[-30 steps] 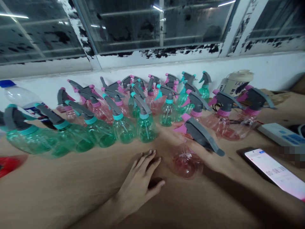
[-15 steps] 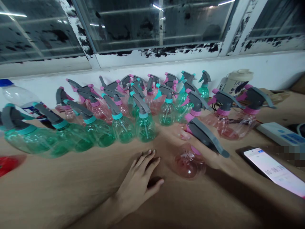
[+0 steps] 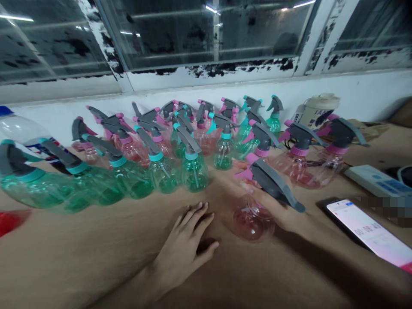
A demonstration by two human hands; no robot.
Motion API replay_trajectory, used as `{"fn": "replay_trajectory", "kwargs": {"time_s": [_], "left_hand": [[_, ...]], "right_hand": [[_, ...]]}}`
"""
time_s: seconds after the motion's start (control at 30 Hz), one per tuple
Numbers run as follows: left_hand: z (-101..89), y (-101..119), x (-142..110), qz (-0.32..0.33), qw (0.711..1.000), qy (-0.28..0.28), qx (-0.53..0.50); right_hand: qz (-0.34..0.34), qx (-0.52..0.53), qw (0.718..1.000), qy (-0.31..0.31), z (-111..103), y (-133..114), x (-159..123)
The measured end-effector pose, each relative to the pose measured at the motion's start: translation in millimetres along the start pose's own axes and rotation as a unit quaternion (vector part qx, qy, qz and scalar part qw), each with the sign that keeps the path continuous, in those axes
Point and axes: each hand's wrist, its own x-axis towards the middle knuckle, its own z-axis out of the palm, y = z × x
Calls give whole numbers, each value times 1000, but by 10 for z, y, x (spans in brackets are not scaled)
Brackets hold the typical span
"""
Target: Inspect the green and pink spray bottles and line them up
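On the wooden table my left hand (image 3: 185, 242) rests palm down with its fingers spread, holding nothing. Right of it stands a pink spray bottle (image 3: 252, 221) with a grey and pink trigger head (image 3: 268, 178). My right hand (image 3: 280, 210) is just behind this bottle, partly covered by the trigger head. Its thumb and fingers are apart around the neck, and whether they touch it I cannot tell. Beyond my hands stand green spray bottles (image 3: 197, 174) with teal collars in a row.
More pink spray bottles (image 3: 298, 165) stand at the right and back. A phone (image 3: 367, 227) showing a timer lies right, near a white power strip (image 3: 380, 182). A beige container (image 3: 320, 109) is by the wall. At left are a blue-capped plastic bottle (image 3: 24, 128) and a red object (image 3: 13, 221).
My right hand's fingers have opened from the pink spray bottle's neck and stretched out behind it. The bottle stays standing in place. My left hand has not moved on the table.
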Motion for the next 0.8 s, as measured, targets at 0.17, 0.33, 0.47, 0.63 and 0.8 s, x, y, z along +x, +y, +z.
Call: {"fn": "replay_trajectory", "kwargs": {"time_s": [0.17,0.33,0.47,0.63,0.8], "left_hand": [[-7,2,-3,1,1000,-3,12],[8,-3,4,6,1000,3,19],[1,3,13,6,1000,3,17],[-5,8,8,3,1000,2,14],[-7,10,4,4,1000,2,16]], "right_hand": [[7,27,1000,-1,3,-5,-3],[-7,34,999,13,-6,-33,5],[30,45,998,-21,-18,-53,9],[81,53,994,-54,-18,-75,27],[99,48,992,-54,-11,-57,14]]}}
